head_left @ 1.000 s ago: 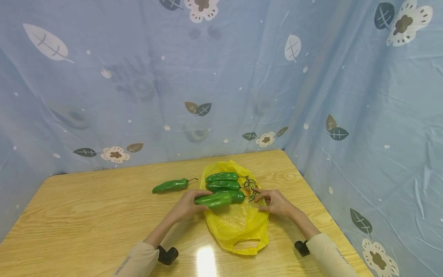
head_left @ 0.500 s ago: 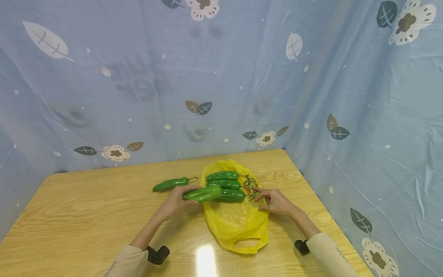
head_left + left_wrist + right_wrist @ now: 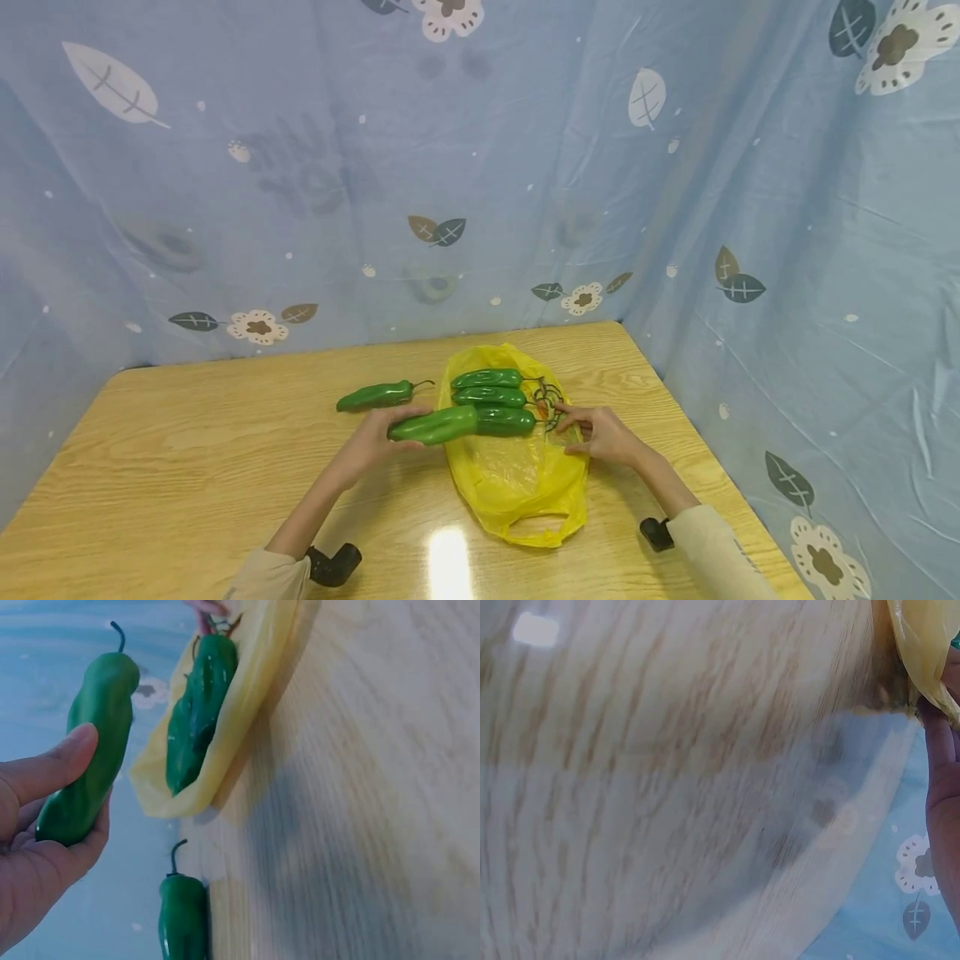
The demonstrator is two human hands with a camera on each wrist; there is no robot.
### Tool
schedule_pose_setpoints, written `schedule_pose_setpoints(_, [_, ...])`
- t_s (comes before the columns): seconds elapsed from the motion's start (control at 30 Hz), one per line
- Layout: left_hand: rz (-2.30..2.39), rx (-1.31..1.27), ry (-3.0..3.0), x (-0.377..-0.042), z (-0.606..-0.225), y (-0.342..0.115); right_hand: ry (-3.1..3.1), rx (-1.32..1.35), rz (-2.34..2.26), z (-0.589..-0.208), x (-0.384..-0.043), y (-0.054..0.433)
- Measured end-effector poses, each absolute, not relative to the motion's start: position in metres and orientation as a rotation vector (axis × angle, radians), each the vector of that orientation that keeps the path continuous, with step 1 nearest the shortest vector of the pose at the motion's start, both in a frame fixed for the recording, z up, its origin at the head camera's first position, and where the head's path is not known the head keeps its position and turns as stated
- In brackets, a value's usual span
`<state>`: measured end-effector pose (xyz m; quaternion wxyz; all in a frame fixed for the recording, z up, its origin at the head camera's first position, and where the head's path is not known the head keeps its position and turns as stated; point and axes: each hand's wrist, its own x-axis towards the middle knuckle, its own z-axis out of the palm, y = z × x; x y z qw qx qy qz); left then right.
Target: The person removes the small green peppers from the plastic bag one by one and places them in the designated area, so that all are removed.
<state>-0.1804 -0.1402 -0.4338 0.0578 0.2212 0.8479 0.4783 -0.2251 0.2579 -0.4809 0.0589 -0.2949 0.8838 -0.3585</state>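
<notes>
My left hand point(image 3: 369, 446) grips a large green pepper point(image 3: 442, 426) by one end, between thumb and fingers. In the left wrist view this held pepper point(image 3: 105, 712) is off the table, its stem pointing away from the palm. Beside it lies an open yellow plastic bag point(image 3: 502, 504). Several green peppers point(image 3: 491, 397) rest on the bag in a row, stems to the right. At the bag's right edge, my right hand point(image 3: 607, 435) pinches the rim. In the right wrist view, the right hand's fingers point(image 3: 939, 746) lie against the outside of the yellow plastic.
Another green pepper point(image 3: 378, 395) lies on the wooden table point(image 3: 210, 467), left of the bag. Thin curly green pieces with a bit of orange point(image 3: 550, 400) are by the stems; their kind is unclear. A blue patterned curtain point(image 3: 337, 167) hangs behind and to the right.
My left hand has moved left with the held pepper, away from the middle of the bag. The right hand stays at the bag's edge. The head view shifts slightly.
</notes>
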Motion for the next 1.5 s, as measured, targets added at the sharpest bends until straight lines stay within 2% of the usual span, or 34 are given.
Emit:
schedule_pose_setpoints(0.57, [1.505,0.591,2.495,-0.147,-0.43,-0.139,2.658,-0.892,-1.118,-0.484,-0.225,0.259])
schedule_pose_setpoints(1.17, [1.505,0.691,2.344,-0.109,-0.428,-0.139,2.654,-0.877,-1.137,-0.482,-0.222,0.258])
schedule_pose_setpoints(1.5, [1.494,0.552,2.318,-0.108,-0.433,-0.149,2.656,-0.866,-1.128,-0.483,-0.224,0.262])
